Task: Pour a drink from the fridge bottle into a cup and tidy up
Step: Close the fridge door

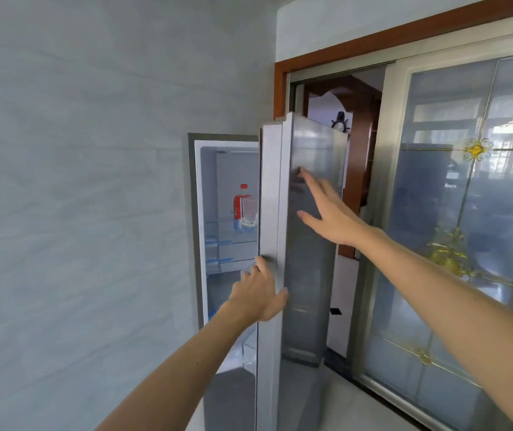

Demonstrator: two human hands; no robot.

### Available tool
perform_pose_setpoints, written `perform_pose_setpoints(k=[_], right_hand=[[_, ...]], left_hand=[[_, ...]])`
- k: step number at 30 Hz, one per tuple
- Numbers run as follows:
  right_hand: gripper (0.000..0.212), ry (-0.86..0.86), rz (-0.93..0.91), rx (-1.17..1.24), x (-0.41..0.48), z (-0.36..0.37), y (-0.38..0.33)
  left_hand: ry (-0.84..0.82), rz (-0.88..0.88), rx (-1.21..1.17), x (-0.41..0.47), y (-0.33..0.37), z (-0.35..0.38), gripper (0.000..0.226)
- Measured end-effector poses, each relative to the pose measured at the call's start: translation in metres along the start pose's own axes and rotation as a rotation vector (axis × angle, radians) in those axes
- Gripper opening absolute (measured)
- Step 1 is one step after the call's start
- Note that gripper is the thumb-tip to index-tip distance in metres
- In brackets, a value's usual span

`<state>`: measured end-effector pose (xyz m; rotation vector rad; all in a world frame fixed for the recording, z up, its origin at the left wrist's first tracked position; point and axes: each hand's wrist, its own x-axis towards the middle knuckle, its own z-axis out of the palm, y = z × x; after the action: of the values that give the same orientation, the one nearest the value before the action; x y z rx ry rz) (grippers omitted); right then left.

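A silver fridge door (306, 275) stands partly open, its edge turned toward me. Inside the fridge (208, 188), a bottle (242, 202) with a red cap and red label stands on a glass shelf, half hidden by the door edge. My left hand (259, 293) rests on the door's edge, fingers straight, thumb on the front face. My right hand (326, 209) lies flat against the door's outer face with fingers spread. No cup is in view.
A grey tiled wall (77, 197) fills the left. Right of the fridge is a sliding glass door (466, 228) with gold ornaments in a brown wooden frame. An open doorway (342, 290) behind the fridge door leads to another room.
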<state>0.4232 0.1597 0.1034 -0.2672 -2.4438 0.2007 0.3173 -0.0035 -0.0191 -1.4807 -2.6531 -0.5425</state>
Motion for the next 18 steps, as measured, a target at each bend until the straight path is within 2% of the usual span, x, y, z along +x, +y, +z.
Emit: perform_pose_setpoints(k=[6,11,15,18], right_hand=[[0.075,0.204,-0.138,-0.014,0.050,0.030,-0.008],[0.067,0.300,-0.323,-0.141,0.095,0.056,-0.016],[0.065,0.354,-0.368,-0.149,0.128,0.090,-0.018],[0.064,0.396,-0.386,-0.141,0.151,0.121,-0.017]], left_hand=[[0.120,-0.098,-0.012,0.022,-0.024,0.004,0.076],[0.179,-0.216,-0.028,0.045,-0.046,0.006,0.074],[0.231,-0.262,-0.189,0.061,-0.069,0.004,0.061],[0.253,-0.301,-0.321,0.069,-0.084,-0.001,0.062]])
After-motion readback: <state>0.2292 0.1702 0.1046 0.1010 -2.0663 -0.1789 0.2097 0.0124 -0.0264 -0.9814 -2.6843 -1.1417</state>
